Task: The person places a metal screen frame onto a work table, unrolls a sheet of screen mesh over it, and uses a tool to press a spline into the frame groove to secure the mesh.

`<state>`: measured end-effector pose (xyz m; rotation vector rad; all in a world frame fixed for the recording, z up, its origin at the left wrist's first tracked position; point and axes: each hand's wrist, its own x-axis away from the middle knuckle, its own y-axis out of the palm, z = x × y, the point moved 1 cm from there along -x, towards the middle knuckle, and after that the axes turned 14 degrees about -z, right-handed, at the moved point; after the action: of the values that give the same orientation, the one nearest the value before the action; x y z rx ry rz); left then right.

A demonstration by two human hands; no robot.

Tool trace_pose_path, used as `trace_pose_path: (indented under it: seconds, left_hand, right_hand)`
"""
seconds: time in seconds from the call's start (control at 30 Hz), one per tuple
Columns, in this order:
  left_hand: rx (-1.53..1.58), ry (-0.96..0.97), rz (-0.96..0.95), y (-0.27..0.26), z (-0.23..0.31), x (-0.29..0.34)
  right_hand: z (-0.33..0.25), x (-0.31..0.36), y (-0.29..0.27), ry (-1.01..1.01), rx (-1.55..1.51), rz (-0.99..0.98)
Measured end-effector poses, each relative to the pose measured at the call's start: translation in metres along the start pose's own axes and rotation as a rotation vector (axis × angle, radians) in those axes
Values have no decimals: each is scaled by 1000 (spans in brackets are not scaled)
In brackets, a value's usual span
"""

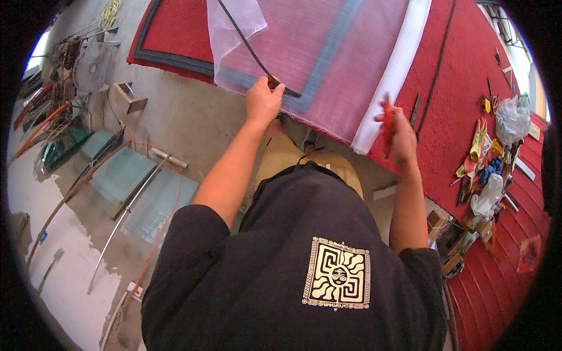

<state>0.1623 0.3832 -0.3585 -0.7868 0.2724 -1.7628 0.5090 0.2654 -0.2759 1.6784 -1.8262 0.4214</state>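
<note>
The left hand [264, 102] pinches a black strip [246, 42] between thumb and fingers, over the white mesh [374, 52] at the near edge of the red tabletop [468, 70]. The right hand [402, 139] is closed around a red tool [387, 117] (blurred, I cannot tell its kind).

you wear a black t-shirt [252, 275] whose short, loose sleeves [190, 251] leave your forearms [225, 167] bare. a square cream emblem [338, 274] is printed on it, with a round sun, wavy rays, angular meanders and a patterned border. below are yellowish-tan bottoms [276, 157] with a dark cord [308, 155]; your left hand [263, 104] and right hand [402, 137] are bare.
</note>
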Motion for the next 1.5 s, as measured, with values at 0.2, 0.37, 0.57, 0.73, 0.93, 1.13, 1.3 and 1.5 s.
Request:
trace_pose_path:
  seconds: [0.2, 0.37, 0.57, 0.73, 0.93, 1.13, 1.3, 1.5]
  left_hand:
    - [2, -11, -5, -2, -1, 2]
    - [21, -32, -25, -4, 0, 3]
    - [53, -42, 13, -1, -2, 2]
    - [27, -12, 25, 1, -6, 0]
    - [15, -33, 30, 1, -6, -1]
    - [26, -35, 19, -1, -5, -1]
    - [48, -44, 23, 2, -9, -3]
    - [27, -62, 19, -2, -3, -1]
  right_hand:
    - [2, -26, 76, -33, 905, -270]
    - [12, -49, 90, -73, 989, -347]
    - [-2, -49, 116, -136, 1433, -248]
    - [4, -61, 126, -161, 1626, -268]
    - [13, -73, 131, -173, 1671, -261]
    - [6, -72, 145, -163, 1725, -281]
    - [-10, -74, 164, -76, 1819, -308]
    - [-16, -88, 178, -60, 1897, -366]
